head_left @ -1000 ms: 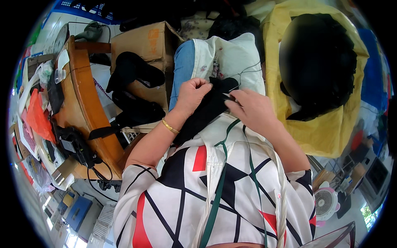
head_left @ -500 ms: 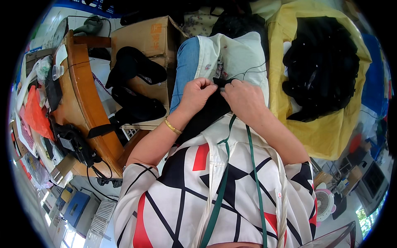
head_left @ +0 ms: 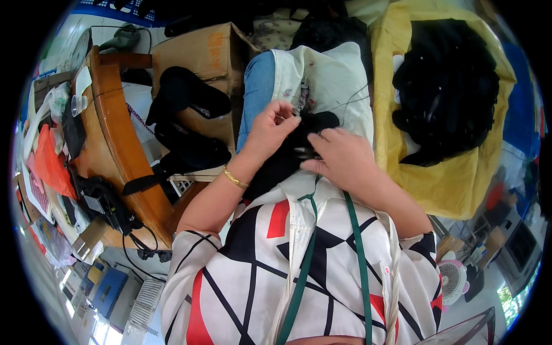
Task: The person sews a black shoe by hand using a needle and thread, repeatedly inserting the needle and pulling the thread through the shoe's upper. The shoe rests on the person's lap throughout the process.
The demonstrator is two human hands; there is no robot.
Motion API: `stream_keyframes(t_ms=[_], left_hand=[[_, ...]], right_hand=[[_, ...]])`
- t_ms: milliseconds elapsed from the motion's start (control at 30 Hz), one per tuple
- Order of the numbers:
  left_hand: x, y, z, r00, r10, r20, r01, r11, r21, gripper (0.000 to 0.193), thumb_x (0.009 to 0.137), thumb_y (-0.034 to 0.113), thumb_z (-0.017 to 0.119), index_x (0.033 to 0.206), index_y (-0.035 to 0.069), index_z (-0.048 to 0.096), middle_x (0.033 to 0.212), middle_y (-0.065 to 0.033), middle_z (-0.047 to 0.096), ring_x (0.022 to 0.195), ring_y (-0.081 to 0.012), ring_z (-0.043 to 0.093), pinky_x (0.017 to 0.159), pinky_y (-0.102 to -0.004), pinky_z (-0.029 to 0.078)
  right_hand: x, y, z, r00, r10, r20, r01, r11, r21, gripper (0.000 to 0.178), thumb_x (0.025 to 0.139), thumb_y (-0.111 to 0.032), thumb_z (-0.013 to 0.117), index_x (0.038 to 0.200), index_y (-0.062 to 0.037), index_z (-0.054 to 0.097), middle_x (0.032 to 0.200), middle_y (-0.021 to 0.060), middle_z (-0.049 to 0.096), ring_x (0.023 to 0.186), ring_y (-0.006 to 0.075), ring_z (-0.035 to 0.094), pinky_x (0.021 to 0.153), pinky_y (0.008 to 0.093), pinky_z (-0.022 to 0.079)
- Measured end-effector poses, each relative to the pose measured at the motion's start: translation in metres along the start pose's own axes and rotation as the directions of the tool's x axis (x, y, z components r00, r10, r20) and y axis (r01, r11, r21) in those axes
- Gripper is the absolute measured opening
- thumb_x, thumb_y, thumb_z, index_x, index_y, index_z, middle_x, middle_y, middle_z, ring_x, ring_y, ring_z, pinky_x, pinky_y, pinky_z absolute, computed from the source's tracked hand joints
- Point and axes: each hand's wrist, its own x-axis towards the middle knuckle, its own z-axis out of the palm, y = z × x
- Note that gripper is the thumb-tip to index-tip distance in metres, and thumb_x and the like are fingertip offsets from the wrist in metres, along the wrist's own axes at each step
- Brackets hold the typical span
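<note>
A soft black piece of cloth (head_left: 313, 122) with a rounded end lies across my lap, on the pale apron cloth (head_left: 339, 66). My left hand (head_left: 272, 131) is closed in a pinch at its left edge, a tiny dark thing at the fingertips too small to name. On the right, my right hand (head_left: 344, 154) is over the black cloth, thumb and fingers apart and slightly smeared. Pale, shiny streaks show between them; what they are I cannot make out. A thin dark thread (head_left: 352, 99) loops over the pale cloth above my right hand.
Left of my lap, black shoe-shaped cloth pieces (head_left: 192, 95) lie on a cardboard box (head_left: 187, 52), beside a wooden table (head_left: 115, 132) with cables and bags. At right stands a yellow sack (head_left: 454, 192) holding a heap of black pieces (head_left: 448, 98). A fan (head_left: 453, 279) is lower right.
My hands have moved apart: the right came down and slightly right from the pinch, the left stays near its place. More of the black cloth's rounded end shows between them.
</note>
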Motion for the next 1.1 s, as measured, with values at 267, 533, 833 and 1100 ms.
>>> stream_keyframes(t_ms=[267,533,833,1100], left_hand=[[-0.025,0.021,0.005,0.962,-0.015,0.273,-0.071,0.951,0.302,0.015,0.093,0.010,0.067,0.107,0.002,0.067,0.088,0.0045,0.062,0.079,-0.0020,0.053,0.072,-0.0194,0.045],[-0.041,0.028,0.016,0.954,-0.232,0.191,0.100,0.846,0.524,0.035,0.086,0.018,0.073,0.109,-0.006,0.061,0.082,-0.0065,0.065,0.073,-0.0123,0.060,0.068,-0.0275,0.049],[-0.048,0.038,0.021,0.919,0.258,0.299,-0.392,0.688,0.610,0.023,0.085,0.006,0.068,0.107,0.001,0.064,0.086,-0.0109,0.060,0.079,-0.0242,0.059,0.072,-0.0323,0.049],[-0.041,0.031,0.010,0.982,-0.154,0.110,0.164,0.983,-0.089,0.021,0.094,0.018,0.069,0.103,-0.001,0.066,0.086,0.0036,0.064,0.083,-0.0064,0.055,0.079,-0.0234,0.047]], right_hand=[[-0.019,0.048,0.019,0.994,0.113,-0.013,-0.111,0.989,0.099,0.014,0.090,-0.021,0.066,0.098,-0.0091,0.065,0.087,0.0104,0.062,0.078,0.0329,0.064,0.066,0.0424,0.051],[-0.050,0.076,0.028,0.979,0.203,0.007,-0.193,0.922,0.336,0.009,0.093,-0.012,0.064,0.102,-0.0084,0.063,0.080,0.0081,0.062,0.071,0.0251,0.062,0.065,0.0358,0.051],[-0.048,0.102,0.016,0.828,0.557,-0.067,-0.094,0.255,0.962,0.018,0.102,-0.020,0.057,0.103,-0.0033,0.061,0.083,-0.0012,0.058,0.075,0.0087,0.055,0.074,0.0234,0.048],[-0.024,0.058,0.018,0.933,0.353,-0.067,-0.218,0.703,0.677,0.046,0.092,-0.039,0.069,0.081,0.0053,0.059,0.066,0.0113,0.049,0.064,0.0173,0.046,0.060,0.0326,0.043]])
